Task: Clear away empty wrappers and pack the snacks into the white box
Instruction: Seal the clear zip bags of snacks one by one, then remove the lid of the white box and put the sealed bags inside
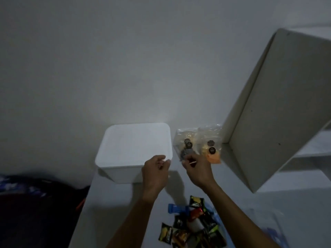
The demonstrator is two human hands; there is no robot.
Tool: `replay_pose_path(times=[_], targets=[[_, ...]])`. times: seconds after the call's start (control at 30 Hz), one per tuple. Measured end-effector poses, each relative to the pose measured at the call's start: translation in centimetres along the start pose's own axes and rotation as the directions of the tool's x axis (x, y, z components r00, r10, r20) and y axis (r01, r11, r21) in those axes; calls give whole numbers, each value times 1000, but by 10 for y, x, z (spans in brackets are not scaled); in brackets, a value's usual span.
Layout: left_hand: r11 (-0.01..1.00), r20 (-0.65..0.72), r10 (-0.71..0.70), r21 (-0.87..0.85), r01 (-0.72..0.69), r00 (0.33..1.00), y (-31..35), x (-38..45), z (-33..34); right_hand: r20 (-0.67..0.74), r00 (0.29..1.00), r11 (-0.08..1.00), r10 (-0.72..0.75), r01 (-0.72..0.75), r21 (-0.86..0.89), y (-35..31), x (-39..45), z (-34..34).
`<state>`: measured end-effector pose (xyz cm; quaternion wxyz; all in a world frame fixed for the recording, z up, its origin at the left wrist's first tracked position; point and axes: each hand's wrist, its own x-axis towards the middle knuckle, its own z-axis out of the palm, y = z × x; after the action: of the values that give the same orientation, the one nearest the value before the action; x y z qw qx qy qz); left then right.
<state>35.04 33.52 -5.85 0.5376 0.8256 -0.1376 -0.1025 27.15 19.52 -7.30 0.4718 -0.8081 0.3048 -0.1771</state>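
Observation:
The white box [123, 173] stands on the white desk against the wall, and its top shows as a plain white face. My left hand [155, 170] hovers at the box's front right corner with fingers curled; the dim light hides whether it holds anything. My right hand [198, 170] pinches a small pale strip [193, 163] just in front of the left of two clear snack bags [186, 140]. The second clear bag [211, 145] leans on the wall beside it. A pile of small snack packets [193, 224] lies near the desk's front, between my forearms.
A tall white shelf panel [279, 108] rises at the right, close to the clear bags. A thin clear plastic bag [272, 230] lies at the lower right. Dark bedding [35, 203] sits left of the desk edge. The room is dim.

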Motion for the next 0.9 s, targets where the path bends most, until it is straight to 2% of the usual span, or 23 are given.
replay_pose_path(times=[0.13,0.27,0.4,0.5,0.67,0.77,0.9], targets=[[997,-60,-42,68,46,997,-38,-13,-63,75,996,998,56,-53,-35,-17,-38,36],[990,-147,-47,124,65,988,-60,1,-114,20,996,996,88,-88,-16,-35,-42,60],[974,-236,-8,220,62,972,-81,40,-137,-62,993,995,98,-98,3,-43,-12,76],[967,-277,-69,218,132,958,-91,69,-143,-88,987,991,136,-135,17,-41,20,89],[949,-244,-121,256,184,962,-104,117,-142,-105,969,975,222,-222,18,-29,66,108],[954,-199,-150,227,195,968,-113,137,-137,-83,971,975,224,-224,7,-22,79,116],[953,-202,-113,255,164,973,-120,149,-135,-89,974,978,207,-205,30,-15,81,124]])
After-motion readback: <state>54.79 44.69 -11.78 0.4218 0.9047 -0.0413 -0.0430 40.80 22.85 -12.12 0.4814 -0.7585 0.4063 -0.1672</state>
